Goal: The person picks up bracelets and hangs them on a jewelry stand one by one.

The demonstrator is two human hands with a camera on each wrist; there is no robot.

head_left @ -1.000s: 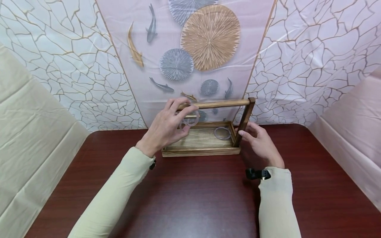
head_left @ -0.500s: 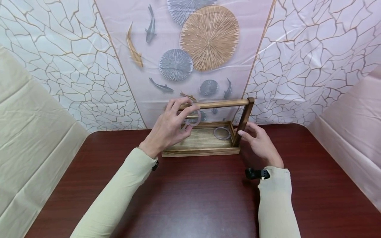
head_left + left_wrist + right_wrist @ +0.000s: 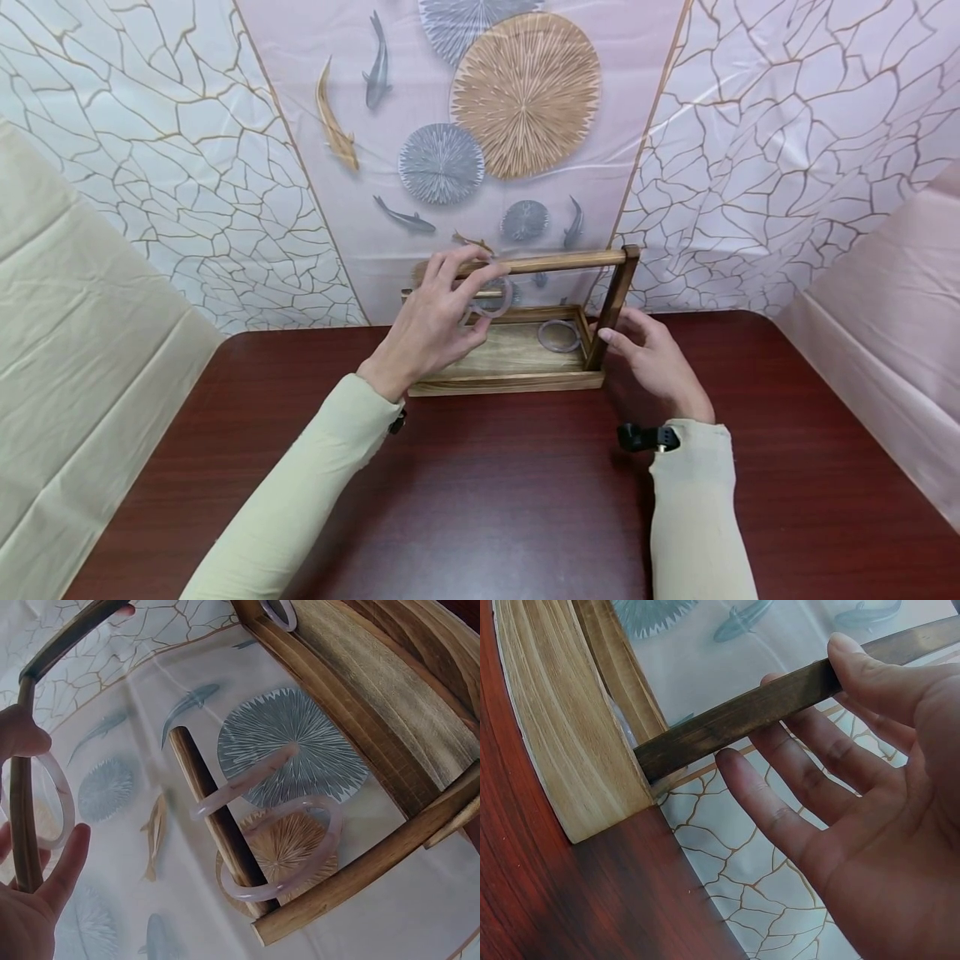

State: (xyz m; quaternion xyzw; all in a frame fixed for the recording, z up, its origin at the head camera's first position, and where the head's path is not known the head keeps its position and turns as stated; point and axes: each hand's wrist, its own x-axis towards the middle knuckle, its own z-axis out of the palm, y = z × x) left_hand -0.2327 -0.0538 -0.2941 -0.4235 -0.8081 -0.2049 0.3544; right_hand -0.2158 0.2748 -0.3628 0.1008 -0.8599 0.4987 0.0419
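My left hand (image 3: 435, 321) pinches a pale lavender bangle (image 3: 69, 799) between thumb and fingers. In the left wrist view this bangle loops round the top bar (image 3: 570, 261) of a wooden stand, near the bar's free end. Two more bangles, one edge-on (image 3: 244, 782) and one tilted (image 3: 279, 889), encircle the lower, shorter peg (image 3: 196, 776). A further bangle (image 3: 559, 350) lies in the stand's tray (image 3: 510, 383), at its right end. With thumb and fingertips, my right hand (image 3: 663, 362) grips the dark upright post (image 3: 618, 296) on the right side.
The stand is at the back of a dark red-brown table (image 3: 510, 492), close to a patterned backdrop cloth (image 3: 525, 100). Cream cloth (image 3: 90, 358) slopes down on the left, and another cloth (image 3: 885, 350) on the right. Each wrist wears a small black device.
My left hand has shifted slightly to the right along the top bar, taking the bangle with it. My right hand keeps its grip on the post.
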